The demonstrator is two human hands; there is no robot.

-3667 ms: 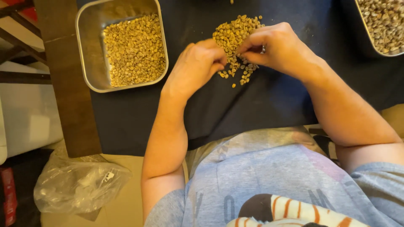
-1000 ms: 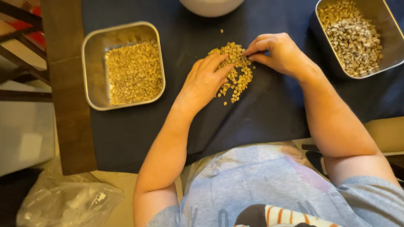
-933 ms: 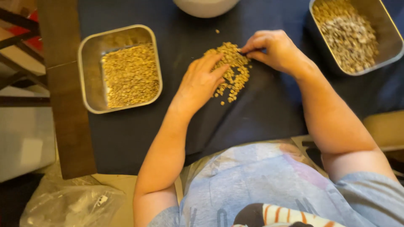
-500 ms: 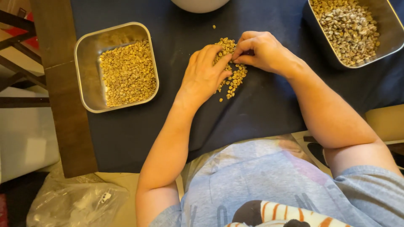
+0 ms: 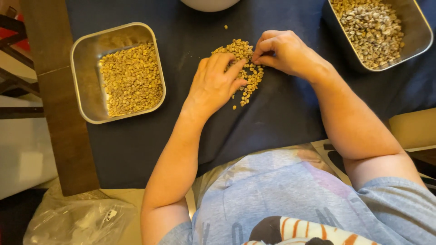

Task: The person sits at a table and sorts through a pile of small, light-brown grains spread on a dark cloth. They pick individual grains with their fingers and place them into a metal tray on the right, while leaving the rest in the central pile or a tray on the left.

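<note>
Now small bean pile (image 5: 247, 75) is pressed flat by left hand (image 5: 215, 84); right hand (image 5: 284, 52), just beside, fingertips pinched, maybe on one bean.

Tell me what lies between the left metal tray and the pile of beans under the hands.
In the head view, only bare dark blue cloth lies between the left tray and the bean pile; the left hand rests on the pile's near edge.
</note>
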